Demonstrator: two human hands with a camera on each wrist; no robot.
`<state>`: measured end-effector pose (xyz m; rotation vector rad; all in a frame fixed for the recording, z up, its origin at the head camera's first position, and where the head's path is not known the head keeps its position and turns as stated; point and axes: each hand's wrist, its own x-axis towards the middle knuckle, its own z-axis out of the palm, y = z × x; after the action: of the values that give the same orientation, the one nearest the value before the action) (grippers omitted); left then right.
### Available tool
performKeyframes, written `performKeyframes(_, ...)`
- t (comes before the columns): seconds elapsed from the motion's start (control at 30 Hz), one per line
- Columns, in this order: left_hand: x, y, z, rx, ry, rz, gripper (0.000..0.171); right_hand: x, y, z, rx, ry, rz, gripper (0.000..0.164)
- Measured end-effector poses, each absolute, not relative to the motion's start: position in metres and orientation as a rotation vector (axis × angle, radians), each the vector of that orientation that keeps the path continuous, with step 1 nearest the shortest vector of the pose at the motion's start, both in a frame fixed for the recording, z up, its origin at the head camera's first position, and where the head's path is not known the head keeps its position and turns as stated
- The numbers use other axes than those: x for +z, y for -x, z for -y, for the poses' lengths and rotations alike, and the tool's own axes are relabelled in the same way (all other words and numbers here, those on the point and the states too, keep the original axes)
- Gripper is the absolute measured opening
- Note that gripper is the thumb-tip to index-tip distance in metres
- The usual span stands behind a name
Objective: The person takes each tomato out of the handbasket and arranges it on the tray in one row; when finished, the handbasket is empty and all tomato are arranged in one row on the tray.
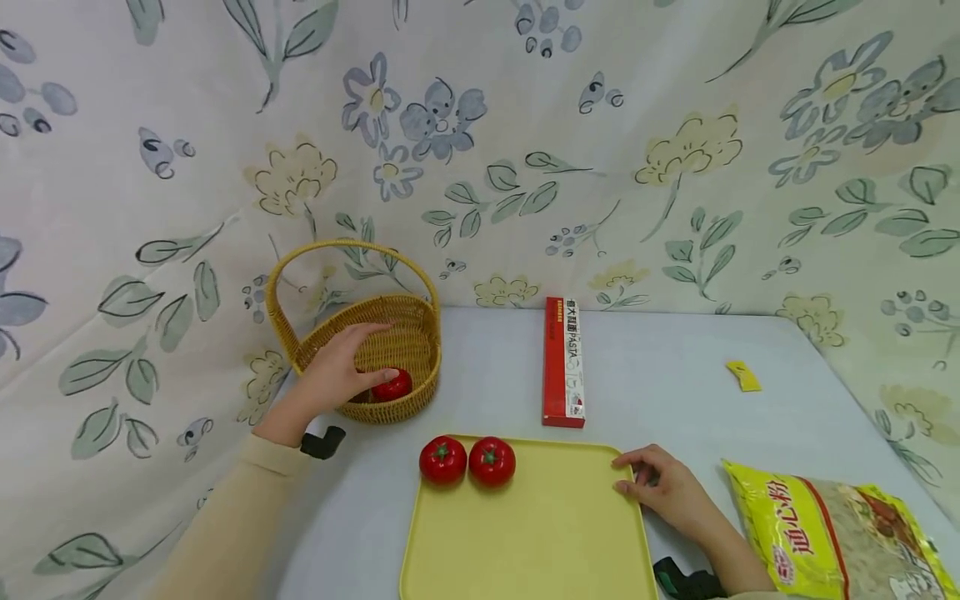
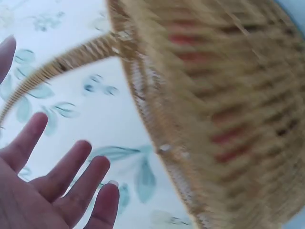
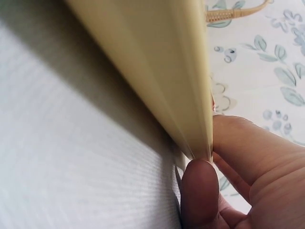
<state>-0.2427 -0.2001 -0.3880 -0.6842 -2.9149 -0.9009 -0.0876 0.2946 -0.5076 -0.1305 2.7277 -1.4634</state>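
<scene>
My left hand (image 1: 341, 367) is over the wicker basket (image 1: 427, 354), its fingers spread and apart, with nothing held. Beneath its thumb a red tomato (image 1: 393, 386) lies in the basket; red also shows through the weave (image 2: 267, 119) in the left wrist view. On the yellow tray (image 1: 540, 533), two tomatoes sit side by side at the far left corner, one tomato (image 1: 442, 460) left of the other tomato (image 1: 492, 462). With thumb and fingers, my right hand (image 1: 667, 492) pinches the rim (image 3: 190, 95) of the tray near its far right corner.
Behind the tray a red and white pasta box (image 1: 564, 362) lies on the white table (image 1: 660, 367). A yellow pasta bag (image 1: 840, 533) is at the right, with a small yellow packet (image 1: 743, 376) beyond it. Floral cloth (image 1: 510, 167) hangs behind.
</scene>
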Motion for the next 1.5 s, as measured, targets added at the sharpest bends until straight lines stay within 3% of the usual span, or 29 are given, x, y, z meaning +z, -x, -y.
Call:
performKeyframes(0.17, -0.409, 0.255, 0.218, -0.878, 0.588, 3.063, 0.078, -0.51, 0.091, -0.294, -1.442, 0.14, -2.737, 0.026)
performKeyframes(0.4, -0.432, 0.262, 0.212, -0.64, 0.647, 3.104, 0.076, -0.51, 0.088, -0.295, -1.456, 0.138, -2.749, 0.025)
performKeyframes(0.73, -0.433, 0.265, 0.198, -0.458, 0.729, 3.1, 0.054, -0.512, 0.086, -0.296, -1.476, 0.161, -2.763, 0.024)
performKeyframes(1.1, -0.439, 0.271, 0.191, -0.386, 0.696, 3.096, 0.066, -0.511, 0.086, -0.297, -1.468, 0.173, -2.767, 0.025)
performKeyframes(1.5, -0.438, 0.269, 0.188, -0.561, 0.714, 3.052, 0.055, -0.511, 0.087, -0.297, -1.495, 0.169, -2.739, 0.025)
